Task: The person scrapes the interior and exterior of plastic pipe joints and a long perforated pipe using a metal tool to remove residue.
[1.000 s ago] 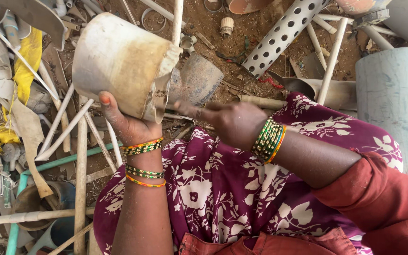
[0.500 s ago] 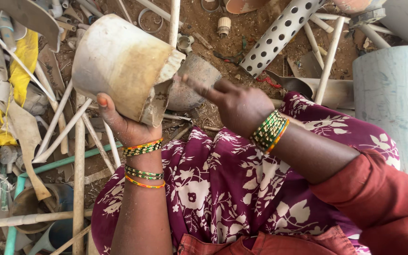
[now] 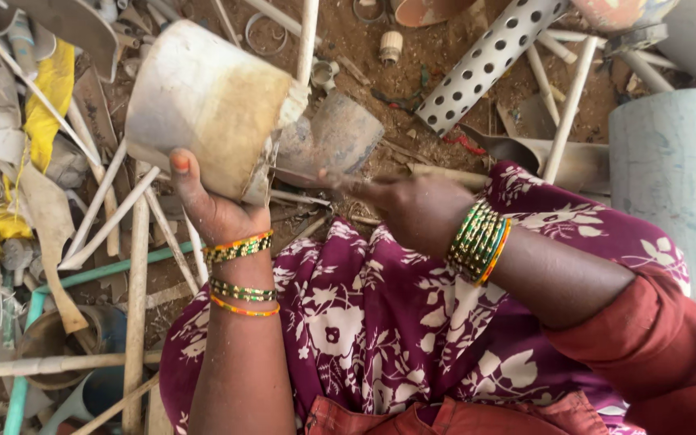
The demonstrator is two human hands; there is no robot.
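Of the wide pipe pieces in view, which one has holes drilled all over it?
The grey perforated pipe lying slanted on the dirt at upper right. The dirty white piece held up by the left hand and the pale blue pipe at right have plain walls.

Daylight was bright and even, with soft shadows under my arms. My right grip (image 3: 412, 208) was smeared by motion blur, fingertips indistinct. My left grip (image 3: 219, 211) stayed sharp. Above it the pale pipe piece (image 3: 203, 105) glared slightly.
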